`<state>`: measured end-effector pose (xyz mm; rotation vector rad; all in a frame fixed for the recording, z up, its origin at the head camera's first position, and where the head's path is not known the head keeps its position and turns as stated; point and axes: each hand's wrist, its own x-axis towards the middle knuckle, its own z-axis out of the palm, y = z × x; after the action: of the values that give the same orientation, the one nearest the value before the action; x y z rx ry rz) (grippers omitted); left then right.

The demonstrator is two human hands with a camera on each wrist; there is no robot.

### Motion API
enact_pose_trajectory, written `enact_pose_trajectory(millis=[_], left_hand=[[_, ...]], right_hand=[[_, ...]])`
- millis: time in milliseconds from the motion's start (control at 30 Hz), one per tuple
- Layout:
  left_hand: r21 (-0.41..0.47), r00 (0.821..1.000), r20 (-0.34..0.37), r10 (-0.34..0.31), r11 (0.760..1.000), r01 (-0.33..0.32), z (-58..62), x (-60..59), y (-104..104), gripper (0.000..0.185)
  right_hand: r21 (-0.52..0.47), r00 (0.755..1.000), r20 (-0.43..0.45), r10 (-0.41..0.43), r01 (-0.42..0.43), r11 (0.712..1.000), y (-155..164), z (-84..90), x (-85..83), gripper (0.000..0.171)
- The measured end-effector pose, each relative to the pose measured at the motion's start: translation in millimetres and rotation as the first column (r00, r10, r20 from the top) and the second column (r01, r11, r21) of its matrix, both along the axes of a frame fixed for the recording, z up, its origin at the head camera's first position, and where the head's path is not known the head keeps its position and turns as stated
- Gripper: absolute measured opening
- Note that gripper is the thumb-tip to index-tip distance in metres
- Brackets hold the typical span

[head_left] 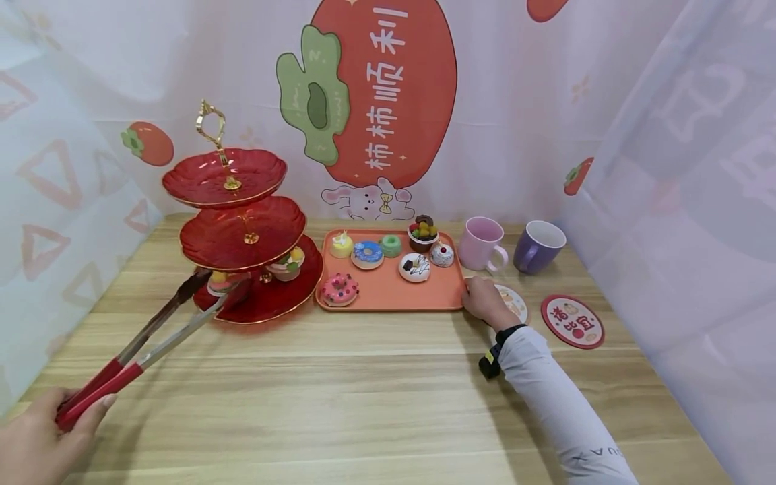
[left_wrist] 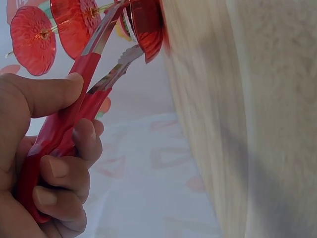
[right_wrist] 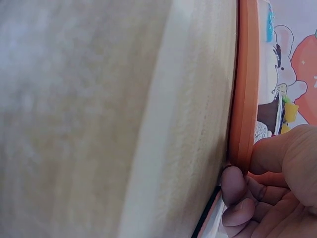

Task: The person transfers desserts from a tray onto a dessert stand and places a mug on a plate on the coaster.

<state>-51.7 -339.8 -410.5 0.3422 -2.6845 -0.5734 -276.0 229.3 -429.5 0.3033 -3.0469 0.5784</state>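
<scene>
My left hand grips the red handles of metal tongs, fingers wrapped round them in the left wrist view. The tongs' tips stand on either side of a small toy cupcake at the left of the bottom plate of a red three-tier stand. A second cupcake sits farther back on that plate. My right hand pinches the right edge of an orange tray, thumb above and fingers below in the right wrist view. Toy donuts, including a pink one and a blue one, and several cakes lie on the tray.
A pink mug and a purple mug stand right of the tray. One round coaster lies partly behind my right hand, a red-rimmed coaster farther right. The stand's two upper plates overhang the bottom one. Printed curtains enclose the table.
</scene>
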Motion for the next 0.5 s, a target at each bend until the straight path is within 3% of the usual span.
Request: enact_pose_trajectory(millis=[267,500], left_hand=[[0.083,0.991,-0.137,0.003,0.996,0.008,-17.0,4.1,-15.3,0.033],[0.143,0.987,-0.123,0.1,0.986,-0.082,-17.2,10.4,-16.8,0.029]], right_hand=[[-0.006,1.0,0.007,0.013,-0.013,1.0,-1.0,-2.1,-1.9,0.018],[-0.004,1.0,0.021,0.008,-0.008,1.0,-1.6,-1.3,-0.5,0.017]])
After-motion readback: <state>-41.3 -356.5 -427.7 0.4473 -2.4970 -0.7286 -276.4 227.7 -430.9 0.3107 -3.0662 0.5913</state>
